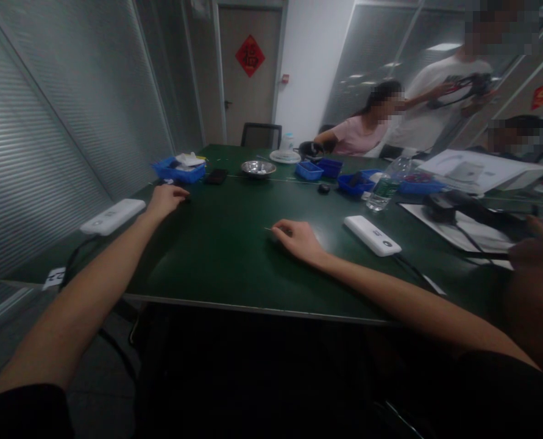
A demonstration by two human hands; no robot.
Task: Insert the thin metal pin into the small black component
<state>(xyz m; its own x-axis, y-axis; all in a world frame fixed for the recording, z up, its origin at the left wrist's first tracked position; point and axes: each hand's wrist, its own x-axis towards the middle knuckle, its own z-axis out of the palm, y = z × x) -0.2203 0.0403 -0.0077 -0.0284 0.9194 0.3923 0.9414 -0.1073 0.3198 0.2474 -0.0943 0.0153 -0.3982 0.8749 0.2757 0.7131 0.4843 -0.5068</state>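
Two bare hands, set well apart at a green bench (216, 262). Right hand (298, 239): thumb and forefinger pinched together on a thin stick (268, 229), low over the bench. Left hand (166, 200): at a small dark piece (188, 199); from my remote view I cannot tell whether the fingers grip it. Hazards, as I judge them: so slender a stick could slip from the fingertips; the left forearm could snag the cord (75, 253) beside it. Counted: one stick, one dark piece, two white power packs (114, 216), one metal bowl (258, 173).
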